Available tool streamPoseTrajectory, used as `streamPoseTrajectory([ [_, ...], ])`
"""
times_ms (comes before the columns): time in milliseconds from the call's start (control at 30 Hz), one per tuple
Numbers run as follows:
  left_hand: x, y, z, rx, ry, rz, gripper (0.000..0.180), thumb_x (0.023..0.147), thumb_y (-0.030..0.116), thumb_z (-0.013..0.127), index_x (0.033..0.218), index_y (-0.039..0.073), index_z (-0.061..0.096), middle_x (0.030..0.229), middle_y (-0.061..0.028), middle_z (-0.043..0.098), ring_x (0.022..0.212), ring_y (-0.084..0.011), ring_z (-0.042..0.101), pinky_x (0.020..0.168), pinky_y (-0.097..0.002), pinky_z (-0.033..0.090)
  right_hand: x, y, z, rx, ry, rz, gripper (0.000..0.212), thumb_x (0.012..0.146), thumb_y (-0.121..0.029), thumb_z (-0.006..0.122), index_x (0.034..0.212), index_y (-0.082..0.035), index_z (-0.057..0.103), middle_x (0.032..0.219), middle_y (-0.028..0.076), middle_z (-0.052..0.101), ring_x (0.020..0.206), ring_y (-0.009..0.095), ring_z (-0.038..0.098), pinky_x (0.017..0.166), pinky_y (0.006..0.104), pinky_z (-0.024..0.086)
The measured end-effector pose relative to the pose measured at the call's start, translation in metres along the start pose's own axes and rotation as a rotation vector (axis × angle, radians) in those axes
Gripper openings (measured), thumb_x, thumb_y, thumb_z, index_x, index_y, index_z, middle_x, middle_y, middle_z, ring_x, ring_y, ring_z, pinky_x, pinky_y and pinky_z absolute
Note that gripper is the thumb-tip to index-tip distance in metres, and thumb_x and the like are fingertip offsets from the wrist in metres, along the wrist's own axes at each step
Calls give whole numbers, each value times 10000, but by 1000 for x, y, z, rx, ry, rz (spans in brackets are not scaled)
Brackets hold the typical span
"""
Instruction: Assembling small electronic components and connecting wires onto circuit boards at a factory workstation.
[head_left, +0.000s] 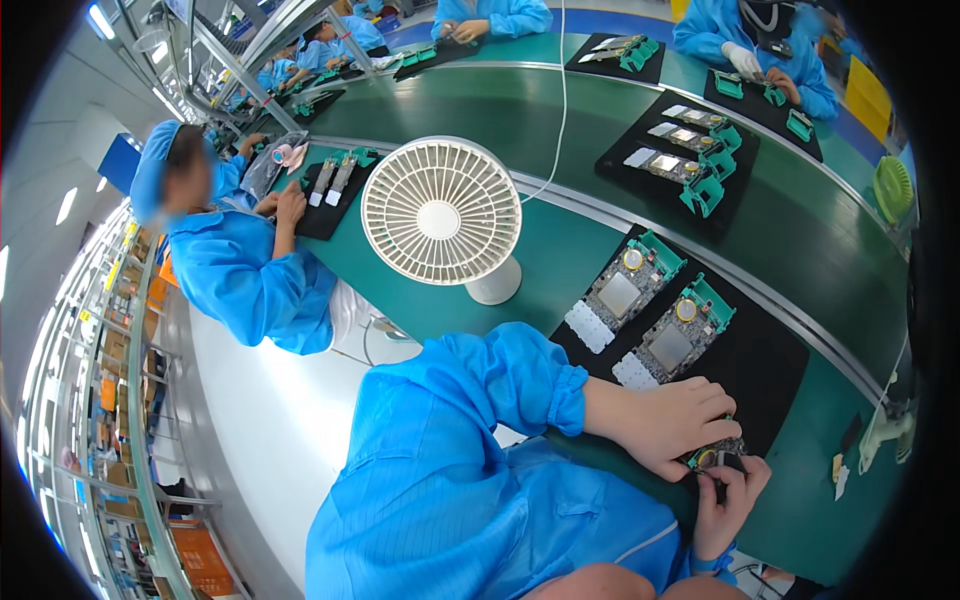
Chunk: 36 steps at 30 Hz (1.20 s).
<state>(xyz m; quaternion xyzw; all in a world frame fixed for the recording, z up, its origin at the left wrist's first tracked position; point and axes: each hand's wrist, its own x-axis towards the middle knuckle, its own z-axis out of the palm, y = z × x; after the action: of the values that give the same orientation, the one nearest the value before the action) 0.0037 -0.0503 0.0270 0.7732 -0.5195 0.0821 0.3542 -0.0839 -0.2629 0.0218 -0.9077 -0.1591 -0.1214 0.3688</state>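
Note:
At the near edge of a black mat [765,350], my left hand [668,425] is closed over a small circuit board [706,459] with a round yellow-rimmed part. My right hand [728,505] grips the same board from below, its thumb and fingers around a dark piece on it; the fingers cover most of the board. Beyond my left hand, two more assemblies lie side by side on the mat: one circuit board [620,292] and a second circuit board [672,345]. Each has a green plastic bracket at its far end and a whitish plate at its near end.
A white fan [437,222] stands on the green bench left of the mat. Behind it runs a green conveyor belt [540,125] carrying a black mat of boards [690,140]. A co-worker [245,265] in blue sits at left; others work across the belt. Small scraps [839,474] lie at right.

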Motion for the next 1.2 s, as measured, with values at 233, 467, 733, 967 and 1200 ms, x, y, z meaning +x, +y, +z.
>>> streamPoseTrajectory([
  [233, -3, -3, 6, 18, 76, 12, 693, 608, 299, 741, 1190, 6, 504, 1150, -206, 495, 1032, -359, 495, 859, -431, 390, 9, -10, -5, 54, -37, 3, 195, 732, -84, 747, 853, -64, 596, 1124, 139, 502, 1091, 368, 451, 942, 473, 366],
  [467, 4, 5, 6, 49, 73, -30, 685, 609, 310, 736, 1187, 20, 512, 1157, -195, 495, 1032, -359, 489, 869, -435, 392, 11, -6, -12, 84, -31, 21, 184, 741, -72, 735, 847, -61, 586, 1106, 145, 500, 1077, 362, 458, 936, 454, 372],
  [733, 9, 10, -1, 100, -32, -129, 696, 599, 324, 745, 1188, 17, 537, 1179, -192, 523, 1066, -360, 523, 895, -447, 421, 17, 1, -9, 228, -22, 29, 206, 686, -47, 790, 837, -79, 653, 1053, 129, 550, 1024, 351, 523, 875, 438, 437],
  [967, 10, 12, -5, 115, -94, -122, 681, 658, 296, 730, 1233, -4, 523, 1251, -221, 502, 1126, -399, 480, 964, -483, 402, 16, -4, -7, 103, 82, -30, 209, 695, -79, 797, 826, -98, 636, 1019, 108, 527, 974, 329, 503, 848, 430, 413],
  [1200, 14, 20, -7, 20, -98, -109, 558, 706, 237, 767, 1168, 31, 531, 1369, -241, 430, 1305, -440, 386, 1025, -536, 354, 15, -1, -13, 173, 46, 1, 189, 713, -69, 786, 822, -83, 632, 1023, 118, 540, 982, 324, 508, 842, 394, 426],
])
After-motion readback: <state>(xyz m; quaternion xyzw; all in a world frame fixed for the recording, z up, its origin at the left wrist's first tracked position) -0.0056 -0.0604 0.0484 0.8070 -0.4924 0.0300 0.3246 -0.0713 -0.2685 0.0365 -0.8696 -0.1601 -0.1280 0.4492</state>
